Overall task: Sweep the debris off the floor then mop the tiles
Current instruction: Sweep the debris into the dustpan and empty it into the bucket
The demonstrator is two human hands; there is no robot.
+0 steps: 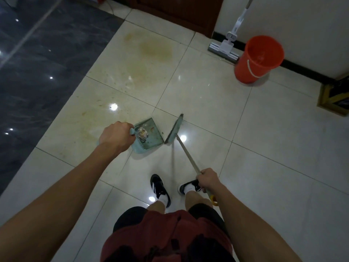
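Mop [229,41] handle cut off at top; dustpan [149,137] debris indistinct.

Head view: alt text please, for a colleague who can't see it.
A person's left hand holds a teal dustpan containing crumpled debris, while the right hand holds a broom beside it on pale tiles. A mop and orange bucket stand by the wall.

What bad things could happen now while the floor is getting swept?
1. The dustpan already holds crumpled debris; if the left hand tips it, the debris might spill back onto the tiles.
2. The broom head sits at the pan's edge, so a hard push from the right hand could shove the pan away.
3. The yellowish stains won't sweep off; they need the mop.
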